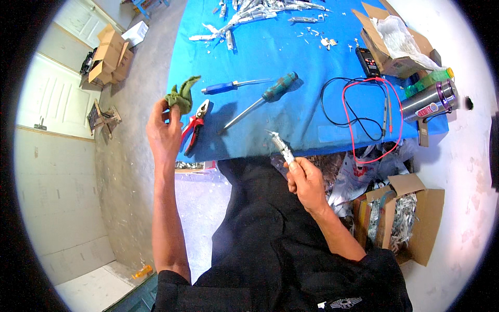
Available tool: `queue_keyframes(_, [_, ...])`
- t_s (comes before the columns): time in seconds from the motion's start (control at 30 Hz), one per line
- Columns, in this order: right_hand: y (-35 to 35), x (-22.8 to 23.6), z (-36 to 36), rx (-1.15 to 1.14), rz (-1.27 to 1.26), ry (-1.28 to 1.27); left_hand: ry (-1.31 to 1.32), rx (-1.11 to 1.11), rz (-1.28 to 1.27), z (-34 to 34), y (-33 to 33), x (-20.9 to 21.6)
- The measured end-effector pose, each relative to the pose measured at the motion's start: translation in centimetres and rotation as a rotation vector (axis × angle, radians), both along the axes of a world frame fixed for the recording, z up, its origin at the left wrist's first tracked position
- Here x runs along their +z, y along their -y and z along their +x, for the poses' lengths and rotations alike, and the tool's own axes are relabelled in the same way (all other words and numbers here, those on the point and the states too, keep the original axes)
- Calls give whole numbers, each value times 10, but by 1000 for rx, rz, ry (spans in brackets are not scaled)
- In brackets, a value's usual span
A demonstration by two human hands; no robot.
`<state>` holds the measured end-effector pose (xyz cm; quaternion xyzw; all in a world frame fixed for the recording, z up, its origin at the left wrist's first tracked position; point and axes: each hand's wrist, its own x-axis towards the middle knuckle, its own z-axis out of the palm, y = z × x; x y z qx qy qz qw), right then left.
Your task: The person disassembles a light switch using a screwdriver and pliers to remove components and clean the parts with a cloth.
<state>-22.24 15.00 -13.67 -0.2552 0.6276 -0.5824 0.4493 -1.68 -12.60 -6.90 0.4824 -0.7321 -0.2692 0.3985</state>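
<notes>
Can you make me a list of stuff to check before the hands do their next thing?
1. Green cloth held: ok, the left hand pinches the green cloth.
2. Silver-white piece held: ok, the right hand grips the near end of the silver-white piece.
3. Pliers put down: ok, the red-handled pliers lie on the blue tabletop, not held.
4. Screwdrivers put down: ok, the blue screwdriver and green screwdriver lie there too.
5. Wires tidy: not ok, the red wire loops past the table's front edge.
6. Piece wiped clean: cannot tell, it is too small to see.
</notes>
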Motion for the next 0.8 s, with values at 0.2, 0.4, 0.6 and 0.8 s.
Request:
queue_keyframes(0.2, [0, -13, 9, 2, 10, 118, 253, -11, -214, 2, 22, -11])
queue_keyframes(0.4, [10, -16, 9, 28, 24, 225, 332, -149, -112, -40, -1, 1])
queue_keyframes(0.6, [18, -17, 11, 46, 77, 386, 392, -315, -208, -72, -5, -19])
queue_keyframes(0.8, [23, -7, 2, 84, 107, 367, 420, -495, -267, -142, -13, -14])
